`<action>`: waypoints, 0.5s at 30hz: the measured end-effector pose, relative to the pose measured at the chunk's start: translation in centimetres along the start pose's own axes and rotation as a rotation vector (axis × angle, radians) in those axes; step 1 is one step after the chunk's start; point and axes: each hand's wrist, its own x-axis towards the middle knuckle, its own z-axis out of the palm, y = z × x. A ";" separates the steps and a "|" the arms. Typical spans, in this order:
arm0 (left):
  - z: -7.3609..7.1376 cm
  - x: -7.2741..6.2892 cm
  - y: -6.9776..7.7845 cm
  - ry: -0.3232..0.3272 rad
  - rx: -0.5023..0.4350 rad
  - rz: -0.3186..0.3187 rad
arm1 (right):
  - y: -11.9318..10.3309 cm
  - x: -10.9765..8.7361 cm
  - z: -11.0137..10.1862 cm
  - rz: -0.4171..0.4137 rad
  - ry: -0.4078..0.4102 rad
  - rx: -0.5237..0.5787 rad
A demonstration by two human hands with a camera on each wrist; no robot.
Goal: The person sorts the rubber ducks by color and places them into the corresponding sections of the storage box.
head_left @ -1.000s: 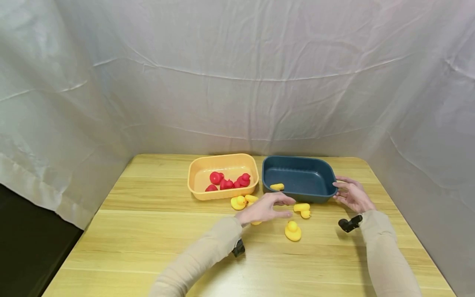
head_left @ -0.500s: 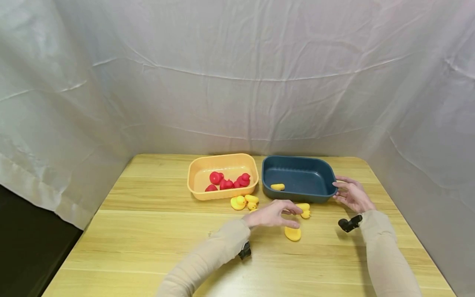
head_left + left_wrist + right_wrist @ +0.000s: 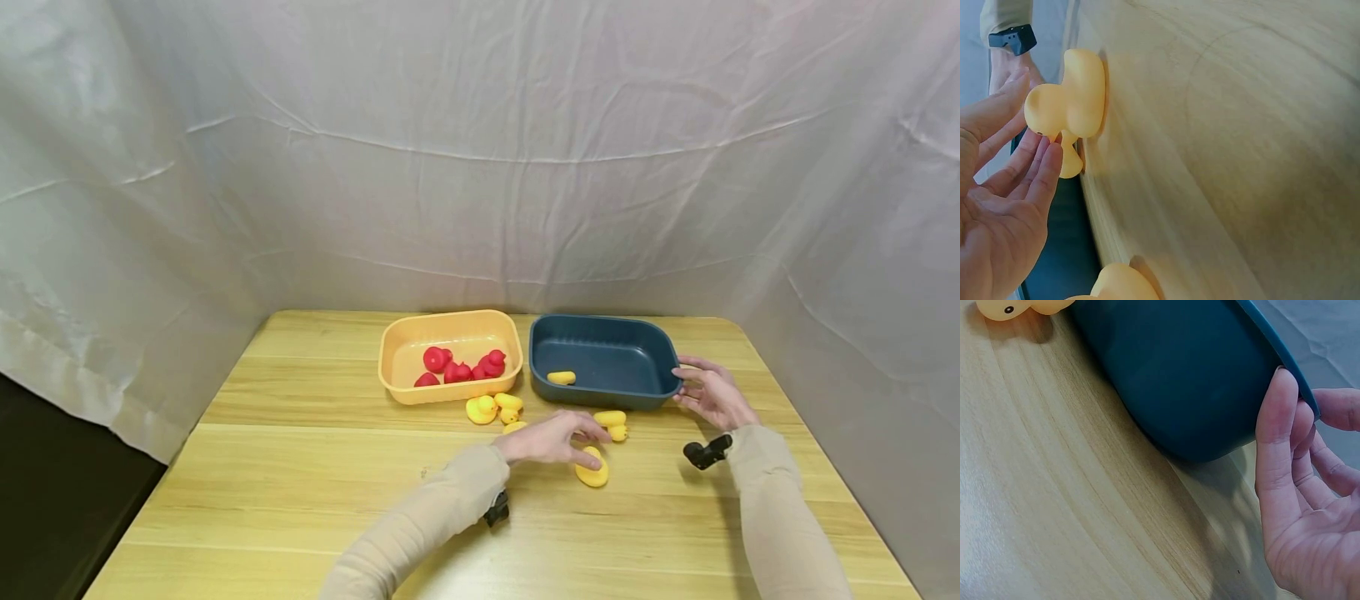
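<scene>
My left hand [image 3: 555, 437] reaches low over the table, thumb and fingers spread around a yellow rubber duck [image 3: 593, 477]. In the left wrist view this duck [image 3: 1085, 94] sits on the wood, its head between the thumb and fingertips. Behind it shows another yellow duck [image 3: 1071, 164], lying on its side near the dark blue tub [image 3: 603, 397]. At the tub's right end, my right hand [image 3: 712, 396] holds the rim with its fingertips. In the right wrist view the tub wall [image 3: 1179, 381] stands on the table. One yellow duck [image 3: 561, 377] lies inside the tub.
Left of the tub stands a light orange tub [image 3: 420, 395] with several red ducks [image 3: 457, 372]. Several more yellow ducks [image 3: 482, 409] lie in front of it, one partly behind my left hand. A pale curtain [image 3: 480, 167] closes off the table's [image 3: 300, 483] back and sides.
My left hand has moved right and toward the near duck, lowering over it with the thumb at its head. My right hand and both tubs have stayed in place.
</scene>
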 end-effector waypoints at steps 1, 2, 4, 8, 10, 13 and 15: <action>0.0 0.0 0.0 -0.006 0.017 0.000 | 0.0 0.0 0.0 0.001 0.000 0.000; 0.1 0.0 0.0 -0.011 0.031 0.000 | 0.0 0.0 0.0 0.001 0.001 0.000; 0.1 0.1 -0.1 -0.020 0.047 -0.002 | 0.0 0.0 0.0 0.001 0.003 0.000; 0.2 0.1 0.0 -0.032 0.085 -0.003 | 0.0 0.1 0.0 0.003 0.007 0.001; 0.2 0.1 0.0 -0.034 0.102 -0.003 | 0.0 0.1 -0.1 0.003 0.006 0.001; 0.2 0.0 0.0 -0.034 0.111 -0.005 | 0.0 0.1 -0.1 0.001 0.000 0.000; 0.2 0.0 -0.1 -0.030 0.108 -0.007 | 0.0 0.1 -0.1 -0.001 -0.004 0.002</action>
